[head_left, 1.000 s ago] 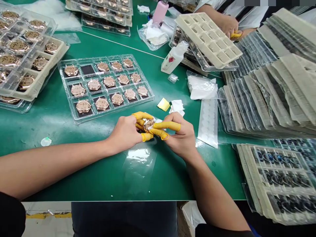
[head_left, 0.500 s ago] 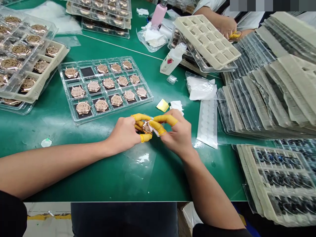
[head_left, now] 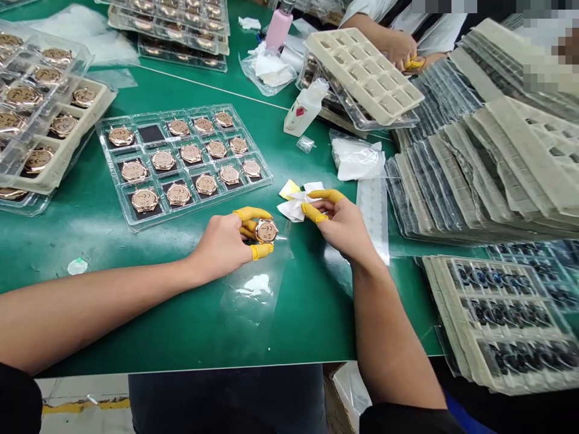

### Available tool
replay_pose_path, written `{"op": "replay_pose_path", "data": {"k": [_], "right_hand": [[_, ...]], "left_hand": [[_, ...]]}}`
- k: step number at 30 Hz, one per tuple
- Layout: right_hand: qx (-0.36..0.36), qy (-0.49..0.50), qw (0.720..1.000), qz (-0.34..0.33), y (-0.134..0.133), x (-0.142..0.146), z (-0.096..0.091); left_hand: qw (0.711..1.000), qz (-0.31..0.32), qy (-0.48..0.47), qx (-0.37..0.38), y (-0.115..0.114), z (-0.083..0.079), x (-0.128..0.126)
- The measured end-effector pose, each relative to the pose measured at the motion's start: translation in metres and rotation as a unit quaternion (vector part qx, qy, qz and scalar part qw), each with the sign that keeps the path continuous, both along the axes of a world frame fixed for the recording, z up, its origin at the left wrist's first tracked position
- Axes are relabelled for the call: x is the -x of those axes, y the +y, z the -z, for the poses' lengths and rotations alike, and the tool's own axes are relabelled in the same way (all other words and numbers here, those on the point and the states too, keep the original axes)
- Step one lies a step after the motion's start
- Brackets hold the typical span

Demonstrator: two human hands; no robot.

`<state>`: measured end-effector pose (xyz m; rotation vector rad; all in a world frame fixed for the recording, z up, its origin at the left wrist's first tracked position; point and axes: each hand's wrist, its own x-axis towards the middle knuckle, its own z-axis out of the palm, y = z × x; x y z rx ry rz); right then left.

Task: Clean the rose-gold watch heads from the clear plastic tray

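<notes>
My left hand [head_left: 230, 240], with yellow finger cots, pinches a round rose-gold watch case [head_left: 265, 231] just above the green table. My right hand [head_left: 342, 224], also in yellow cots, is a little to the right and pinches a piece of white paper [head_left: 296, 207]. A small yellow pad [head_left: 288, 188] lies just behind the paper. A clear tray [head_left: 136, 220] with several rose-gold cases sits beyond my left hand. A clear plastic film [head_left: 253, 289] lies on the table below my hands.
Stacked trays of cases [head_left: 40, 120] stand at the left. Stacks of cream and clear trays [head_left: 493, 175] fill the right side. A white bottle [head_left: 304, 108], a pink bottle [head_left: 277, 27] and a strip of white pads [head_left: 374, 208] lie nearby. Another person's hands [head_left: 402, 51] work at the back.
My right hand has drawn away from the watch case to the right, taking the white paper with it. My left hand still holds the case.
</notes>
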<state>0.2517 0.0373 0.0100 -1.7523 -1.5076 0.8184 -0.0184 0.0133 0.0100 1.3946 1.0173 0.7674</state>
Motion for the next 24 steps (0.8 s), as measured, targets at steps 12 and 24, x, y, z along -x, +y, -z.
{"op": "replay_pose_path", "data": {"k": [12, 24], "right_hand": [[0.071, 0.066, 0.994, 0.052, -0.001, -0.002, -0.001], [0.029, 0.05, 0.996, 0.065, -0.002, -0.01, -0.006]], "left_hand": [[1.0, 0.004, 0.011, -0.012, -0.001, 0.0, 0.0], [1.0, 0.007, 0.011, -0.026, -0.001, 0.003, 0.0]]}}
